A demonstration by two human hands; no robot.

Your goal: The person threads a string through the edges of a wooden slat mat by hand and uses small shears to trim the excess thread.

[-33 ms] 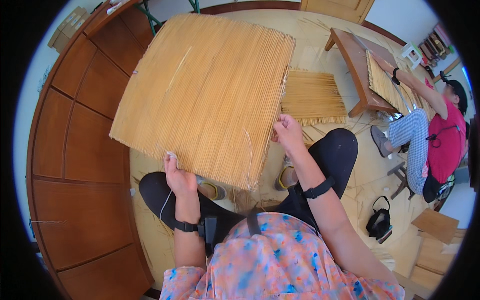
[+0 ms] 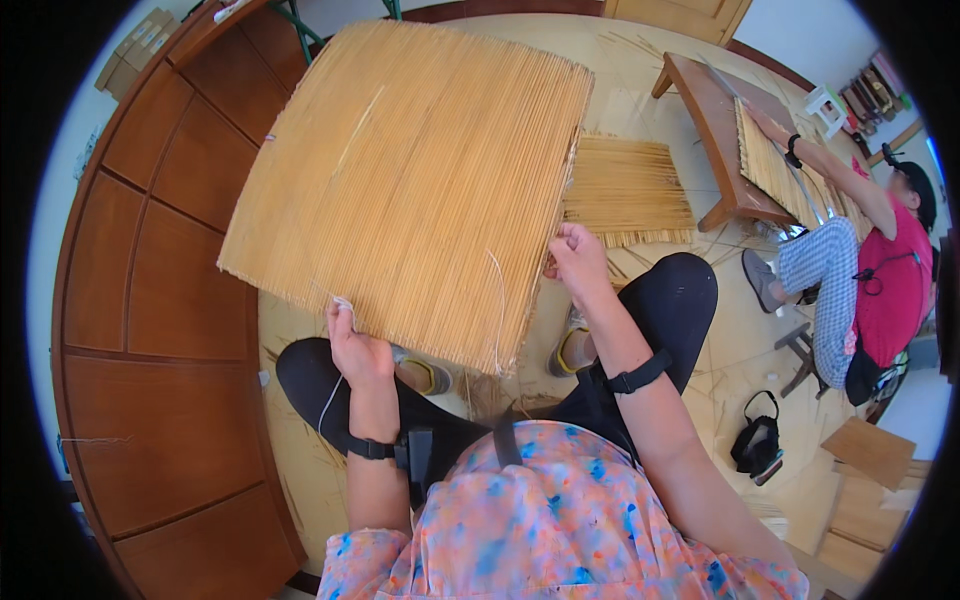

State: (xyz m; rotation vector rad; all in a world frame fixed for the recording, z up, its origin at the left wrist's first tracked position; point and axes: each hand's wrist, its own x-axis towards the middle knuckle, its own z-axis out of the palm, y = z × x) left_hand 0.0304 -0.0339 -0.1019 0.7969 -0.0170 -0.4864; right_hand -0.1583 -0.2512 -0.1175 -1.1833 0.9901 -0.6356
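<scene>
A large straw mat [image 2: 400, 190] of thin, tightly packed yellow stalks is held up in front of me, tilted. My left hand [image 2: 360, 350] grips its near edge on the left, with white string [image 2: 343, 304] bunched at the fingertips and trailing down past the wrist. Some of those fingers are hidden behind the mat. Along the right edge, my right hand [image 2: 578, 262] is closed in a pinch on the mat's border. A loose strand of pale thread [image 2: 500, 285] lies over the mat's near right part.
Another straw mat [image 2: 630, 190] lies on the floor beyond my right knee. At right, a person [image 2: 890, 270] in red reaches over a low wooden table [image 2: 720, 110] with a mat on it. A wooden cabinet [image 2: 180, 290] curves along the left. A black bag [image 2: 758, 440] rests on the floor.
</scene>
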